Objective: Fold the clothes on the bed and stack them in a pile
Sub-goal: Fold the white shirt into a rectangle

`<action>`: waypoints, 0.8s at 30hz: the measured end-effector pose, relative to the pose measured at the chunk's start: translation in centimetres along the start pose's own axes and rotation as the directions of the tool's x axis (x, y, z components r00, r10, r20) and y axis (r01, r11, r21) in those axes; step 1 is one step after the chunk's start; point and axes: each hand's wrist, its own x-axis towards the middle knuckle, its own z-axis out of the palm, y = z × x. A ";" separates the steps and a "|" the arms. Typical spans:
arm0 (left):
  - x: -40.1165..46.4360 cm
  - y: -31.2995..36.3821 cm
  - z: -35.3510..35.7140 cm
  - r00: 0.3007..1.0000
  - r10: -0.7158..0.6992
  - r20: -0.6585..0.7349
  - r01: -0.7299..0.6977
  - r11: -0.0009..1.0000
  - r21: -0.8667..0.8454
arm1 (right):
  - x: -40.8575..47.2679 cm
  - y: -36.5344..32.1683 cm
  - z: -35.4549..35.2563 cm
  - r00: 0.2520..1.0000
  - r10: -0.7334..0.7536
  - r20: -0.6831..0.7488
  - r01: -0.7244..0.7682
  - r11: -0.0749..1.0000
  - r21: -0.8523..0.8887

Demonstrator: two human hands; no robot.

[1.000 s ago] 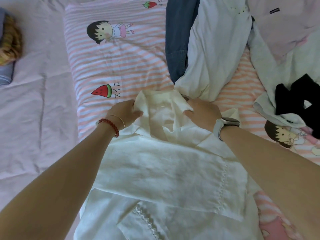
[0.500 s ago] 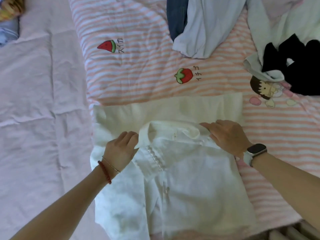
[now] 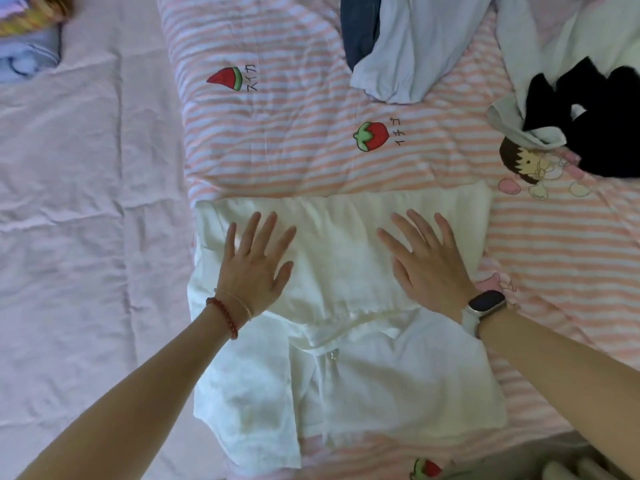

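On the pink-and-white striped cotton quilt (image 3: 294, 161), a folded cream-white blouse (image 3: 363, 341). Pressed flat on its upper fold, left hand (image 3: 254, 268) and right hand (image 3: 429, 268), fingers spread, gripping nothing. Beyond, unfolded pale-blue shirt (image 3: 408, 46) and black garment (image 3: 595, 126).

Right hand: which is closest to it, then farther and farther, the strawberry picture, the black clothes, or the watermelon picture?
From the right hand:
1. Strawberry picture, just beyond the fingers.
2. Black clothes, far right.
3. Watermelon picture, far off toward the left.
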 end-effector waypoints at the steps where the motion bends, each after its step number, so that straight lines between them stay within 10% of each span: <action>1: 0.9 -0.3 0.5 0.996 -0.080 0.038 0.079 0.997 0.018 | 1.0 -0.1 0.3 0.996 0.052 0.067 -0.052 0.999 0.002; 7: 1.1 -5.5 4.2 0.801 -0.501 0.327 0.551 0.831 -0.077 | 1.5 5.6 3.9 0.811 0.460 0.362 -0.425 0.888 -0.177; 10: 1.6 -5.7 2.9 0.869 -0.461 0.181 0.474 0.880 -0.030 | 1.6 7.4 3.2 0.744 0.570 0.348 -0.532 0.821 -0.207; 13: 4.4 -5.1 1.4 0.955 -0.295 -0.025 0.296 0.955 0.024 | 4.0 7.2 2.2 0.843 0.495 0.212 -0.477 0.869 -0.130; 18: 7.3 -5.6 2.8 0.935 -0.200 0.293 0.223 0.974 -0.048 | 6.4 6.6 2.8 0.885 0.247 0.395 -0.248 0.967 -0.047; 24: 7.5 -9.1 1.3 0.940 -0.168 0.295 0.176 0.984 0.000 | 6.4 9.5 2.0 0.900 0.266 0.344 -0.264 0.963 -0.055</action>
